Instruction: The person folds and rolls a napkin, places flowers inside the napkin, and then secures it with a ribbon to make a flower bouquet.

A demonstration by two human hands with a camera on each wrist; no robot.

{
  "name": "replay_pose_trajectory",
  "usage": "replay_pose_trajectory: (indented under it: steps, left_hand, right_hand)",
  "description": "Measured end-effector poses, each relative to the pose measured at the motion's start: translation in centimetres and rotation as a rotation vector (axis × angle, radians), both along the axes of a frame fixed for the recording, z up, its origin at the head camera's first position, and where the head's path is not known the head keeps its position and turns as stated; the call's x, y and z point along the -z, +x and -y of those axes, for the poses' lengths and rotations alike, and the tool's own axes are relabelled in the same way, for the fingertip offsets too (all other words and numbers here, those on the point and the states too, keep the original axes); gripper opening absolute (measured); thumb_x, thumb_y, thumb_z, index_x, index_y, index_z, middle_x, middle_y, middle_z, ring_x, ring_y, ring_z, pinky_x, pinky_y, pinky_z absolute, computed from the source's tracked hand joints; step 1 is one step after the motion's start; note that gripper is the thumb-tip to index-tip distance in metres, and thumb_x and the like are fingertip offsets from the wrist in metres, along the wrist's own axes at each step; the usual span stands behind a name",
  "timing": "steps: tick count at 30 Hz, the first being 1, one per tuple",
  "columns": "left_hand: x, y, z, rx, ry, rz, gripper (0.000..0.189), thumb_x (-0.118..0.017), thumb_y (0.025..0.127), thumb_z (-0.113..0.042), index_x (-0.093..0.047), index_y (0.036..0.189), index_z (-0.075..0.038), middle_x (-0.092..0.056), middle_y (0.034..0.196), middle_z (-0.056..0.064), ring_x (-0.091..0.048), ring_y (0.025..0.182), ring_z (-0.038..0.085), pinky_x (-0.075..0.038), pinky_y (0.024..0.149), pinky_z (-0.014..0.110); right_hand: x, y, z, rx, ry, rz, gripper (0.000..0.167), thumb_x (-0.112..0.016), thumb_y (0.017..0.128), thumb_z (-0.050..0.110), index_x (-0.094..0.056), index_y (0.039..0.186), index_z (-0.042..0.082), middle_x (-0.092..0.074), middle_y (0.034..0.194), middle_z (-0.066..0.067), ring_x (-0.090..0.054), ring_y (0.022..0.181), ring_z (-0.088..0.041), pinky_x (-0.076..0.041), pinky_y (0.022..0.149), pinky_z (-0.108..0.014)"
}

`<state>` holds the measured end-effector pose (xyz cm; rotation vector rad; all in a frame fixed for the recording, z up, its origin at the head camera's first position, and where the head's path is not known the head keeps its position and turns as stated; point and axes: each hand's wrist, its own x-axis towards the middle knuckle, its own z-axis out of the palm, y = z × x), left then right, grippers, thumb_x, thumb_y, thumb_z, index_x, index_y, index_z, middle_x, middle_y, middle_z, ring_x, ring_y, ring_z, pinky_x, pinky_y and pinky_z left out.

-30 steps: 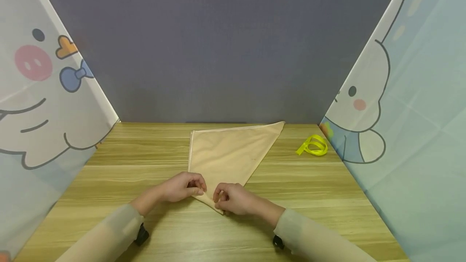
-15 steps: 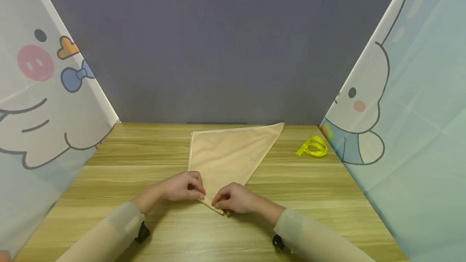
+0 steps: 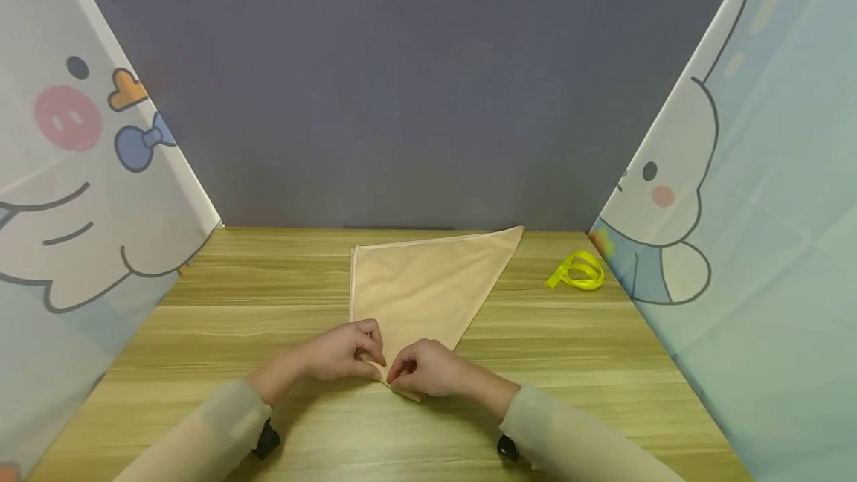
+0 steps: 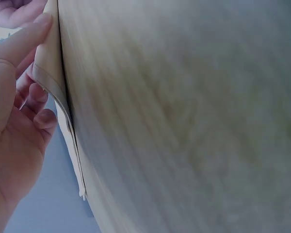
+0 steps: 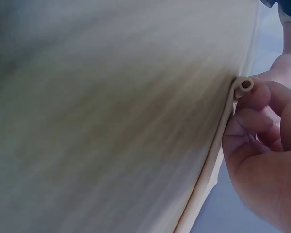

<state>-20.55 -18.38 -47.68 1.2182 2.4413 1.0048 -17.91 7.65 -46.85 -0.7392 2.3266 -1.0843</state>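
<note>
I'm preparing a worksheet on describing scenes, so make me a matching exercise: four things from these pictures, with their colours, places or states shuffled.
Column one:
1. cloth
2. ribbon
3. left hand
4. back panel

Column two:
A. dark grey, upright beyond the table
B. pinching a rolled edge
C. beige, partly rolled up
D. yellow, loosely coiled

Pairs: 1-C, 2-D, 3-B, 4-A

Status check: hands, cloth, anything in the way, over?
Left hand and right hand pinch cloth at its rolled near edge. Rest spread on table. Yellow ribbon apart, off to the right; nothing seen blocking.
</note>
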Motion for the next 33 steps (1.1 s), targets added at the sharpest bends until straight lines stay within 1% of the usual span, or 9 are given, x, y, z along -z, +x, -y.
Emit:
replay_pose_trajectory:
  steps: [2, 5, 9, 12, 15, 17, 19, 25, 33]
  left_hand:
    - [0.07, 0.11, -0.16, 0.005, 0.007, -0.003, 0.012, -0.088, 0.095, -0.02, -0.087, 0.105, -0.013, -0.064, 0.102, -0.006, -0.058, 0.098, -0.001, -0.056, 0.088, 0.023]
    - [0.19, 0.14, -0.1, 0.011, 0.015, 0.016, 0.012, -0.087, 0.096, -0.018, -0.087, 0.107, -0.016, -0.067, 0.104, -0.007, -0.06, 0.099, 0.0, -0.056, 0.089, 0.023]
    - [0.25, 0.07, 0.1, 0.028, 0.024, 0.048, 0.013, -0.086, 0.097, -0.018, -0.086, 0.109, -0.018, -0.07, 0.106, -0.007, -0.061, 0.098, 0.0, -0.056, 0.086, 0.022]
    - [0.13, 0.01, 0.2, 0.044, 0.026, 0.05, 0.013, -0.086, 0.096, -0.015, -0.087, 0.109, -0.016, -0.071, 0.107, -0.006, -0.06, 0.097, -0.001, -0.056, 0.083, 0.022]
    - [-0.09, -0.07, 0.27, 0.054, 0.019, 0.051, 0.017, -0.087, 0.094, -0.009, -0.087, 0.11, -0.013, -0.072, 0.107, -0.004, -0.06, 0.096, -0.001, -0.055, 0.082, 0.021]
    - [-0.2, -0.15, 0.29, 0.061, 0.013, 0.05, 0.019, -0.087, 0.093, -0.007, -0.087, 0.111, -0.012, -0.072, 0.108, -0.003, -0.06, 0.095, -0.001, -0.055, 0.08, 0.021]
    - [-0.27, -0.2, 0.3, 0.068, 0.009, 0.046, 0.018, -0.086, 0.094, -0.007, -0.087, 0.111, -0.012, -0.073, 0.108, -0.003, -0.059, 0.094, -0.001, -0.054, 0.079, 0.021]
    - [-0.09, -0.32, 0.32, 0.075, 0.011, 0.071, 0.015, -0.083, 0.099, -0.014, -0.087, 0.114, -0.013, -0.073, 0.111, -0.003, -0.057, 0.093, -0.002, -0.052, 0.079, 0.019]
    - [0.2, -0.62, 0.52, 0.067, 0.029, 0.107, 0.016, -0.08, 0.103, -0.02, -0.086, 0.116, -0.015, -0.072, 0.111, -0.003, -0.055, 0.09, -0.003, -0.051, 0.077, 0.018]
  right_hand:
    - [0.06, 0.08, -0.06, 0.009, -0.012, 0.036, 0.005, -0.083, 0.097, 0.014, -0.083, 0.094, 0.018, -0.071, 0.078, 0.011, -0.059, 0.068, -0.002, -0.046, 0.062, -0.018]
    - [0.16, 0.06, -0.21, 0.014, -0.037, 0.083, 0.004, -0.084, 0.096, 0.012, -0.083, 0.097, 0.015, -0.072, 0.08, 0.009, -0.06, 0.069, -0.003, -0.046, 0.062, -0.018]
    - [0.2, 0.04, -0.38, 0.015, -0.057, 0.13, 0.005, -0.084, 0.095, 0.011, -0.083, 0.099, 0.014, -0.072, 0.082, 0.008, -0.062, 0.071, -0.004, -0.048, 0.063, -0.018]
    - [0.15, 0.12, -0.46, 0.02, -0.066, 0.153, 0.007, -0.084, 0.094, 0.01, -0.082, 0.1, 0.013, -0.072, 0.082, 0.006, -0.063, 0.07, -0.005, -0.049, 0.062, -0.019]
    - [0.11, 0.21, -0.48, 0.025, -0.069, 0.165, 0.009, -0.086, 0.093, 0.01, -0.081, 0.1, 0.012, -0.072, 0.082, 0.006, -0.062, 0.068, -0.006, -0.049, 0.06, -0.019]
    - [0.08, 0.25, -0.48, 0.026, -0.063, 0.165, 0.012, -0.088, 0.091, 0.01, -0.081, 0.101, 0.013, -0.071, 0.081, 0.006, -0.061, 0.067, -0.007, -0.048, 0.059, -0.019]
    - [0.09, 0.27, -0.46, 0.022, -0.057, 0.157, 0.014, -0.089, 0.09, 0.01, -0.08, 0.101, 0.012, -0.07, 0.081, 0.006, -0.06, 0.066, -0.006, -0.047, 0.058, -0.019]
    - [0.22, 0.21, -0.45, -0.003, -0.029, 0.095, 0.018, -0.092, 0.089, 0.01, -0.079, 0.101, 0.012, -0.066, 0.08, 0.008, -0.059, 0.064, -0.004, -0.046, 0.058, -0.017]
    - [0.23, 0.25, -0.61, 0.01, -0.009, 0.061, 0.018, -0.092, 0.088, 0.011, -0.078, 0.098, 0.014, -0.067, 0.08, 0.009, -0.06, 0.065, -0.003, -0.046, 0.059, -0.017]
